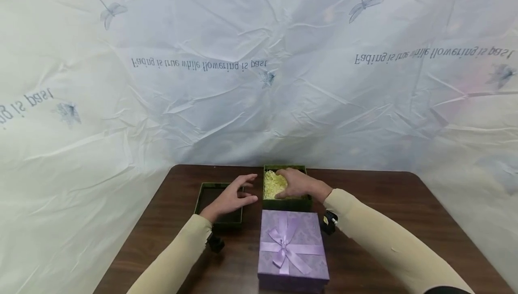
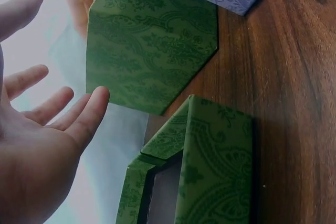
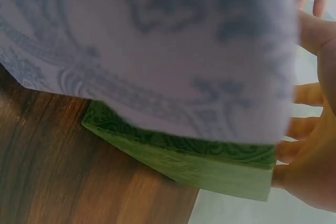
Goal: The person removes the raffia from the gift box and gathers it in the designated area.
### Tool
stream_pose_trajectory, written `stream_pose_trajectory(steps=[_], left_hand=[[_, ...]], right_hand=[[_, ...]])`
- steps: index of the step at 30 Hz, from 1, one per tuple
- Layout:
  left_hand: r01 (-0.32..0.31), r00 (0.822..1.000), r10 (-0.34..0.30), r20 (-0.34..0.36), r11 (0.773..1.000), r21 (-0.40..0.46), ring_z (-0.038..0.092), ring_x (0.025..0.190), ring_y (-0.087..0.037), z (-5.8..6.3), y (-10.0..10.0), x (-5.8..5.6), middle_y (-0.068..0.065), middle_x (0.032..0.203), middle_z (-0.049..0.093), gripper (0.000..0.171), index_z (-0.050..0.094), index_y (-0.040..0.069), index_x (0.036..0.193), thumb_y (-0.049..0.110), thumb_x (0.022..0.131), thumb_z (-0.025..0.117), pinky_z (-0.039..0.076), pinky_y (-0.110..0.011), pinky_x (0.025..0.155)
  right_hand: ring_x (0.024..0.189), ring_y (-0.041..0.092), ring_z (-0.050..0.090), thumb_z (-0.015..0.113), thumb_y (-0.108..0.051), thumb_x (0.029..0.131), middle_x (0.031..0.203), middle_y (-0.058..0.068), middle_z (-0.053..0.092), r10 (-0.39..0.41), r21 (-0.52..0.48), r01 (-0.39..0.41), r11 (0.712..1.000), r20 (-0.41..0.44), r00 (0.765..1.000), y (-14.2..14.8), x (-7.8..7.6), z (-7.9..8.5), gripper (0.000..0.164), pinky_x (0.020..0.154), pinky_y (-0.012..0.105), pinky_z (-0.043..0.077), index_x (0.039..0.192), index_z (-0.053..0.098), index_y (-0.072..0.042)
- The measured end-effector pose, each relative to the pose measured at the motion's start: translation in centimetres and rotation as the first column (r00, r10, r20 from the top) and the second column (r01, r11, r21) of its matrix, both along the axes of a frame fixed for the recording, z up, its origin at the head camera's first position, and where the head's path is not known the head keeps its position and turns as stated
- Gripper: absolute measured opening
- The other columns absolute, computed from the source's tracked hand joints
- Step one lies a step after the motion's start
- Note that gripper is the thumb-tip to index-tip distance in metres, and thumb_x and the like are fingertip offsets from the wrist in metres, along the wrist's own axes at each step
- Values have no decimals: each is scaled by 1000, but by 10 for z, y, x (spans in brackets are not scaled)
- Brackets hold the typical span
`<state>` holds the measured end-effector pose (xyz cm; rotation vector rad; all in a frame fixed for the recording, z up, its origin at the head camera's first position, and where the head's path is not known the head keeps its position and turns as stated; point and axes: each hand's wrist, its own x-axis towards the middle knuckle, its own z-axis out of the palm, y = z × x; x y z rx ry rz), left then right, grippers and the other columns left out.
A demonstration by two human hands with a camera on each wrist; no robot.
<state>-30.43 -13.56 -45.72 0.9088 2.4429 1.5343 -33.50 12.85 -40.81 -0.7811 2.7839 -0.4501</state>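
Note:
A square green patterned box [image 1: 285, 204] stands at the back of the table, with pale yellow shredded paper [image 1: 273, 185] inside. Over its opening is my right hand [image 1: 298, 183], thumb and fingers spread apart at the paper. To the left lies a shallow green tray-like piece [image 1: 221, 225], dark inside, perhaps the lid. My left hand [image 1: 231, 198] hovers over its right side, fingers loosely extended toward the green box and holding nothing. In the right wrist view, a purple box side [image 3: 157, 51] hides much of the green box [image 3: 226, 171].
In front of the green box stands a purple gift box [image 1: 297, 265] with a lilac ribbon bow [image 1: 284, 247]. The brown wooden table [image 1: 158, 226] has rounded far corners. A white printed sheet [image 1: 218, 105] hangs right behind the table and at both sides.

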Motion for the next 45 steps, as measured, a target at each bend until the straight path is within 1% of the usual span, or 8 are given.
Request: stream_pose_trajectory(steps=[6,14,17,24,31,34,38,45], left_hand=[[16,1000,-16,20,1000,-1,42,132,-41,-2,4,0,-12,150,34,65,33,21,151,18,94,66,47,-52,101],[57,997,-54,47,996,-72,41,132,-45,34,13,23,-25,150,31,67,30,4,151,18,95,64,48,-51,101],[76,995,-70,66,994,-84,41,133,-44,29,14,20,-25,151,30,68,28,3,152,18,96,63,48,-50,100],[50,996,-45,83,997,-60,43,133,-39,-1,16,5,-20,151,30,70,26,8,153,22,96,64,49,-48,100],[24,999,-21,44,997,-74,49,129,-35,-6,21,0,-15,149,36,70,33,12,151,34,94,66,48,-50,101],[16,999,-13,43,997,-73,51,127,-34,-7,22,-1,-14,149,38,70,34,11,151,36,94,66,47,-50,101],[-1,998,4,58,998,-60,53,125,-30,-9,24,-2,-12,146,41,68,36,10,150,33,94,66,50,-46,99],[-29,999,31,24,996,-81,54,124,-29,-11,26,-4,-11,140,46,59,43,9,145,28,94,67,51,-44,98]], right_hand=[[128,34,48,76,-47,81,142,18,47,22,13,-22,1000,24,999,0,-4,-5,83,100,49,46,145,43,-7],[134,35,44,74,-48,83,146,16,46,76,45,-79,996,66,995,3,-14,-7,82,105,49,43,146,43,-8],[134,33,45,74,-48,83,148,15,45,81,45,-85,995,88,993,4,-16,-7,83,106,48,43,147,41,-7],[132,32,48,74,-43,84,147,15,46,119,34,-124,992,129,985,2,-19,-7,81,104,47,45,147,41,-5],[129,31,49,72,-37,88,149,16,44,142,67,-157,985,185,972,1,-23,-7,78,101,46,46,150,36,-6],[110,32,60,72,-34,89,141,17,51,153,60,-169,984,210,966,2,-26,-8,78,92,44,50,151,34,-7],[91,28,60,73,-30,88,140,17,51,184,48,-200,979,222,957,2,-28,-11,77,84,40,49,151,34,-7],[135,31,44,73,-27,88,152,15,40,222,56,-237,970,196,955,3,-31,-15,76,106,48,42,150,36,-7]])
